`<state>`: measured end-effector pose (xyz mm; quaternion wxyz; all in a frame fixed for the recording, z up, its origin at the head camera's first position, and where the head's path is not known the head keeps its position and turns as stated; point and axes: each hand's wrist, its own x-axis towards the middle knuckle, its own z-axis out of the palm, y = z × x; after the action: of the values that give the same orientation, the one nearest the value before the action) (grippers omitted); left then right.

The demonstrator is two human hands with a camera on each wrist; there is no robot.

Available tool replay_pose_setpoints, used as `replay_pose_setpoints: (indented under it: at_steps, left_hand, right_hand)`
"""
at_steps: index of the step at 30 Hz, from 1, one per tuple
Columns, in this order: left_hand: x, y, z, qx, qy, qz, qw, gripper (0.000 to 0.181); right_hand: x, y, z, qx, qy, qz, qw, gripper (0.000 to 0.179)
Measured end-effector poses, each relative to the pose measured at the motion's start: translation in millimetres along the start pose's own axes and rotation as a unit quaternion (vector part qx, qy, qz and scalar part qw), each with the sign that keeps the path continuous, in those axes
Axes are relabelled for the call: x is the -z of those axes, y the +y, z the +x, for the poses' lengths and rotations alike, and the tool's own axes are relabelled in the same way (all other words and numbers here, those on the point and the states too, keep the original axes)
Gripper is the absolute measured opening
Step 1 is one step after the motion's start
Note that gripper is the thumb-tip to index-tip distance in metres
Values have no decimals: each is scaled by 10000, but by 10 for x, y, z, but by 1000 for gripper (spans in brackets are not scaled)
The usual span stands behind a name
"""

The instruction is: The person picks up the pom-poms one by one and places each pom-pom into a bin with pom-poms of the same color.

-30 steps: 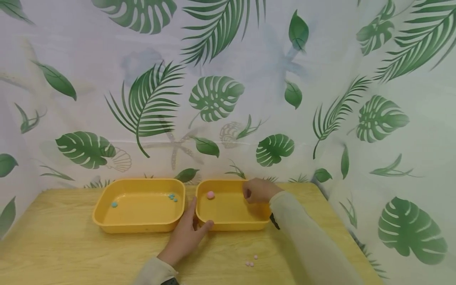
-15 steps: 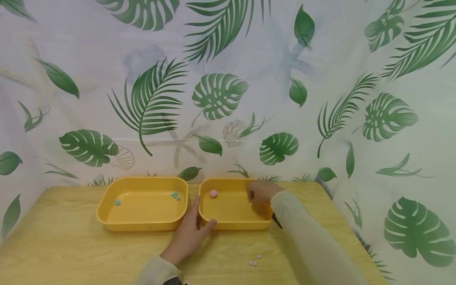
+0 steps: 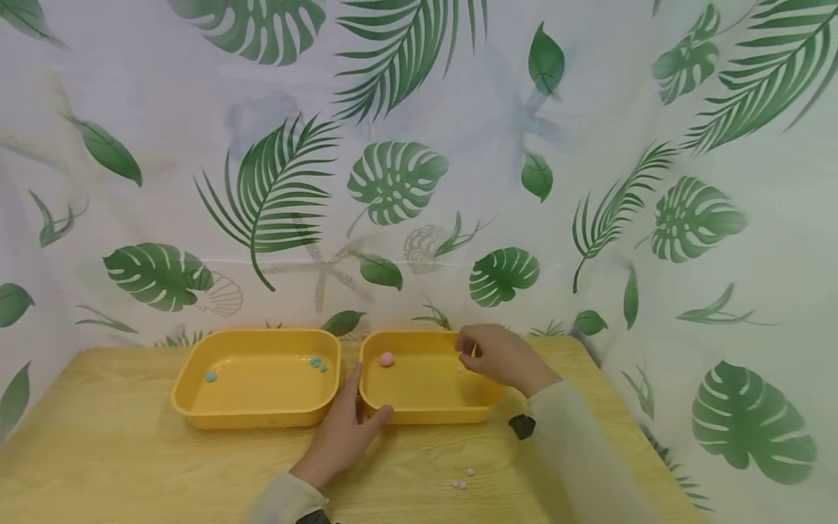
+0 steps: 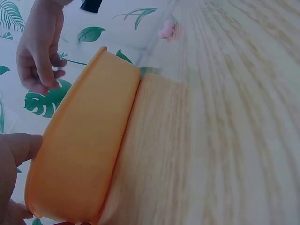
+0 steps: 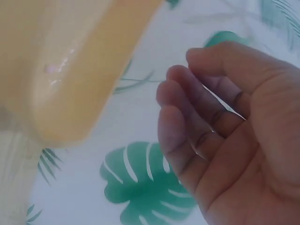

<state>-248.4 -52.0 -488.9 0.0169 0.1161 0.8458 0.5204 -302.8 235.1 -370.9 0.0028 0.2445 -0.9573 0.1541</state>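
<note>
My left hand (image 3: 342, 435) rests at the near left corner of the right yellow tray (image 3: 425, 416), its straight index finger along the side and its thumb at the front rim. In the left wrist view the thumb (image 4: 26, 146) touches the tray's rim. Over the tray's right side hovers my right hand (image 3: 500, 355), its fingers loosely bent and holding nothing. Just left of its fingertips, a tiny pink ball (image 3: 459, 369) lies on the tray floor. A larger pink ball (image 3: 387, 359) sits near that tray's far left corner.
A second yellow tray (image 3: 258, 421) stands to the left, with a blue ball (image 3: 210, 376) at its left and several smaller blue balls (image 3: 316, 361) at its right. Three tiny pink balls (image 3: 463, 485) lie on the wooden table in front. A leaf-patterned cloth (image 3: 406, 291) hangs behind.
The right hand has drawn back to the right and its fingers have loosened, leaving the tiny pink ball in the right tray. The left hand stays at the tray's corner.
</note>
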Motion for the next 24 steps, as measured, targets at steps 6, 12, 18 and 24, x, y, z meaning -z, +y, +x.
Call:
replay_pose_setpoints:
  at_steps: [6, 12, 18, 24]
  left_hand:
    - [-27, -31, 20, 22, 10, -5, 10000, 101]
    - [-3, -27, 18, 43, -33, -61, 10000, 103]
    - [12, -32, 20, 88, -49, -52, 9999, 104]
    - [-15, -13, 5, 53, -57, -93, 9999, 103]
  right_hand:
    - [-93, -6, -436, -229, 584, 310, 9976, 5]
    - [-236, 10, -674, -106, 691, 379, 9968, 6]
    - [-318, 11, -772, -244, 539, 448, 9972, 9]
    - [-362, 12, -841, -284, 458, 569, 9969, 6]
